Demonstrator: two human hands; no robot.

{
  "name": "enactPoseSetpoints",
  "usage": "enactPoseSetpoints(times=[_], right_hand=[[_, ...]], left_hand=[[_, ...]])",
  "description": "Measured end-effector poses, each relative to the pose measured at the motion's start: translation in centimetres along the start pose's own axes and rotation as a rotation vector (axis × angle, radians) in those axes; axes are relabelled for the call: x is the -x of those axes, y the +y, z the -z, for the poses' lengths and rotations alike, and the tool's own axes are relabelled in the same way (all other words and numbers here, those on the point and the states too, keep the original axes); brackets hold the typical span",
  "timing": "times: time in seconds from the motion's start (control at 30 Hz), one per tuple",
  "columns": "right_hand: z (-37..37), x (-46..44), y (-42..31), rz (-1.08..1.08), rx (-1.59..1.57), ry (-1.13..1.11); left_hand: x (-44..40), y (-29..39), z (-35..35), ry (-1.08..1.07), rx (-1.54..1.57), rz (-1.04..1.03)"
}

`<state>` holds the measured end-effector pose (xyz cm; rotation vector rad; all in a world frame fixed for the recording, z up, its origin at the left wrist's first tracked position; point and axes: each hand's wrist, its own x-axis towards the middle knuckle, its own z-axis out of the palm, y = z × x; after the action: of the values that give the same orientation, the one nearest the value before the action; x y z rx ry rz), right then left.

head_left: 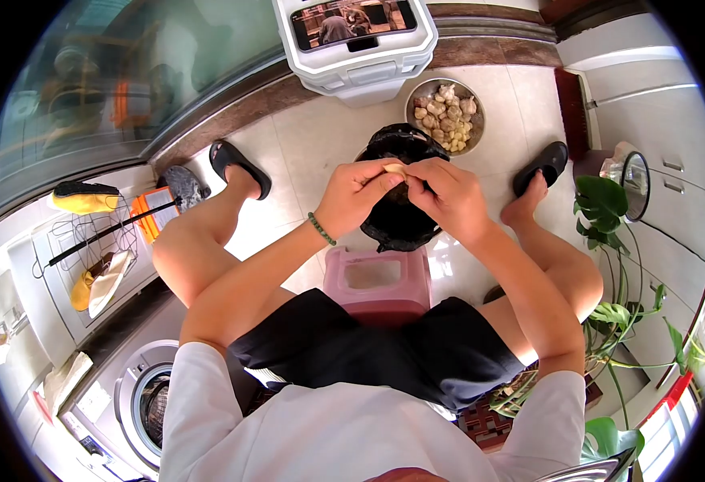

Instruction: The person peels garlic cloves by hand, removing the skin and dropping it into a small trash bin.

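Observation:
A pale garlic clove (pixel 396 169) is pinched between the fingertips of both hands, above a bin lined with a black bag (pixel 400 225). My left hand (pixel 358 191), with a green bead bracelet at the wrist, is closed on the clove from the left. From the right, my right hand (pixel 446 195) grips it with thumb and fingers. What lies in the bin is mostly dark and hidden by the hands. Just beyond, a round metal bowl (pixel 482 128) on the floor holds garlic bulbs (pixel 447 116) and loose cloves.
Behind the bin stands a grey-white box (pixel 360 80) carrying a phone (pixel 352 22) with a video on screen. A pink plastic stool (pixel 378 305) is between my legs. Leafy plants (pixel 601 205) and white cabinets line the right; a wire shoe rack (pixel 87 233) and washing machine (pixel 139 398) the left.

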<state>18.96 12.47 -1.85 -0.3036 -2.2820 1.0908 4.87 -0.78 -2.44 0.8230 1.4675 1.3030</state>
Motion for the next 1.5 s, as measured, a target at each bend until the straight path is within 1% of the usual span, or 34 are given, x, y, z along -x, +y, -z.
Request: enactPoseSetpoints(times=[0.2,0.27,0.37,0.43,0.5,0.6,0.67,0.77,0.8,0.83,0.87,0.9,0.93,0.97,1.07,1.27,1.33,1.37,1.43,1.5], right_hand=[[-0.3,0.1,0.0,-0.011,-0.02,-0.004],[-0.4,0.2,0.3,-0.007,-0.026,0.006],[-0.6,0.5,0.5,-0.001,-0.013,0.008],[-0.7,0.4,0.5,-0.126,-0.118,0.019],[-0.6,0.3,0.4,-0.133,-0.119,0.005],[-0.3,0.1,0.4,-0.121,-0.1,-0.03],[-0.1,0.1,0.6,-0.104,-0.08,-0.052],[-0.1,0.3,0.7,-0.141,-0.07,-0.101],[-0.1,0.4,0.7,-0.221,-0.13,-0.106],[-0.1,0.4,0.7,-0.3,-0.19,-0.111],[-0.2,0.5,0.7,-0.301,-0.19,-0.111],[-0.2,0.6,0.9,-0.35,-0.277,-0.112],[-0.3,0.6,0.9,-0.399,-0.366,-0.112],[-0.2,0.6,1.0,-0.4,-0.366,-0.112],[0.0,0.5,1.1,-0.378,-0.332,-0.097],[0.1,0.6,1.4,-0.369,-0.318,-0.101],[0.1,0.6,1.3,-0.421,-0.425,-0.093],[0.1,0.5,1.1,-0.421,-0.425,-0.093],[0.1,0.2,0.4,-0.356,-0.48,-0.1],[0.0,0.3,0.4,-0.368,-0.524,-0.143]], left_hand=[[0.3,0.3,0.0,0.003,0.01,0.005],[0.3,0.3,0.2,-0.047,-0.026,0.022],[0.4,0.5,0.1,-0.042,-0.044,0.021],[0.2,0.4,0.2,-0.035,-0.023,0.019],[0.0,0.3,0.3,-0.028,-0.001,0.014],[-0.1,-0.1,0.7,-0.082,0.013,0.02],[-0.1,-0.1,0.8,-0.126,0.071,0.088],[-0.5,-0.8,1.3,-0.136,0.12,0.13],[-0.5,-0.7,1.3,-0.137,0.12,0.13],[-0.5,-0.6,1.3,-0.122,0.169,0.174],[-0.4,-0.5,1.2,-0.107,0.218,0.218],[-0.5,-0.5,1.4,-0.108,0.219,0.218],[-0.5,-0.6,1.7,-0.146,0.242,0.272],[-0.5,-0.6,1.8,-0.184,0.266,0.327],[-0.5,-0.4,1.6,-0.204,0.289,0.381],[-0.5,-0.7,1.8,-0.25,0.317,0.399],[-0.5,-0.8,2.0,-0.276,0.32,0.403],[-0.6,-0.9,2.1,-0.302,0.324,0.406],[-0.6,-1.1,2.1,-0.32,0.371,0.403],[-0.6,-1.1,2.0,-0.337,0.418,0.4]])
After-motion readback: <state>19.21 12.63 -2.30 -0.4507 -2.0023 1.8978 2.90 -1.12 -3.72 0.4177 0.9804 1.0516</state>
